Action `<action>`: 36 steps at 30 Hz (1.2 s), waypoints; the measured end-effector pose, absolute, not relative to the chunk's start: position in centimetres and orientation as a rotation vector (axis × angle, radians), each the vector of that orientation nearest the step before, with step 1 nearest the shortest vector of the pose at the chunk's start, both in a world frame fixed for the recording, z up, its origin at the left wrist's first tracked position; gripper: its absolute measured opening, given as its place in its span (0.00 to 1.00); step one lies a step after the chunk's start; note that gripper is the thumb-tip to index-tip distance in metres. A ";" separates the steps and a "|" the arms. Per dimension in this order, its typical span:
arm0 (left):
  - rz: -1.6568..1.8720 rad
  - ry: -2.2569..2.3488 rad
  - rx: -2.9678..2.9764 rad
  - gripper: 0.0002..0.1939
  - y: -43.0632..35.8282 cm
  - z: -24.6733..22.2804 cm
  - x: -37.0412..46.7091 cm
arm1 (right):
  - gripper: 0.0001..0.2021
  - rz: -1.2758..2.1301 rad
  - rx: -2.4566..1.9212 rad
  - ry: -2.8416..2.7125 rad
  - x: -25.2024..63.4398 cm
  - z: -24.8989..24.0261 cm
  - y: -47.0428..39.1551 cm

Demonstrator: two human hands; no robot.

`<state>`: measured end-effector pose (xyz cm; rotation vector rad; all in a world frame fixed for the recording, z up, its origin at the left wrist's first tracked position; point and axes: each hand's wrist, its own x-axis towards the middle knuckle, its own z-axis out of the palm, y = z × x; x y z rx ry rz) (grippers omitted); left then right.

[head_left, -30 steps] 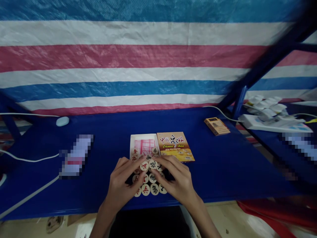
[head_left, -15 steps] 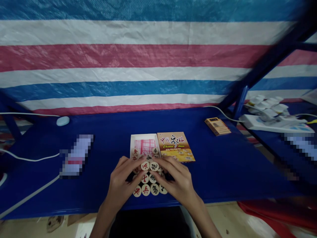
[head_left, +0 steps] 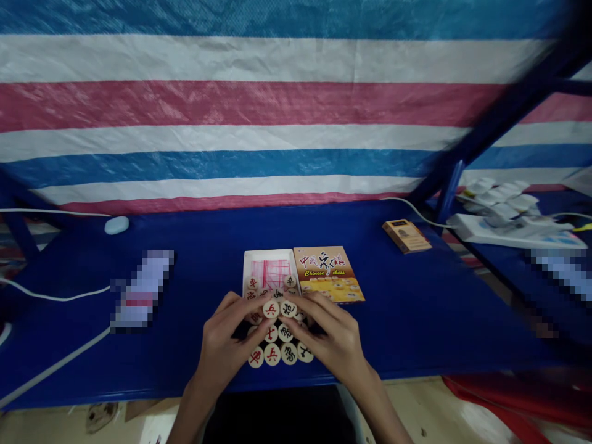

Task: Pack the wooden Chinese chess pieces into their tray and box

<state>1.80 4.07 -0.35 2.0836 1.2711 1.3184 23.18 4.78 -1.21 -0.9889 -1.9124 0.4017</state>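
Note:
Between thumb and fingers, my left hand [head_left: 230,328] pinches a Chinese chess piece with a red character [head_left: 271,309]. Beside it, my right hand [head_left: 329,330] pinches a piece with a black character [head_left: 288,309]. The two pieces are side by side, faces up, over several stacked or rowed pieces that my fingers partly hide. A front row shows a red piece [head_left: 272,354] and a black piece [head_left: 289,353], among others. Just behind my hands lies an open white box [head_left: 247,262] with a red-lined sheet inside. Its printed lid [head_left: 328,274] lies to the right.
On the blue table [head_left: 198,237], a blurred-out phone [head_left: 145,290] with a cable lies left. A small pale oval case [head_left: 117,226] sits farther back. At right are a cigarette-pack-like box [head_left: 407,236] and a white power strip [head_left: 509,231] with plugs. A striped sheet hangs behind.
The red piece in my left hand has turned slightly, so its character now reads upright. Both hands otherwise stay almost where they were.

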 end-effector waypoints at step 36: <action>1.354 1.361 2.174 0.18 4.0 -0.6 1.5 | 0.21 0.430 -1.024 -1.910 23.0 -1.4 5.0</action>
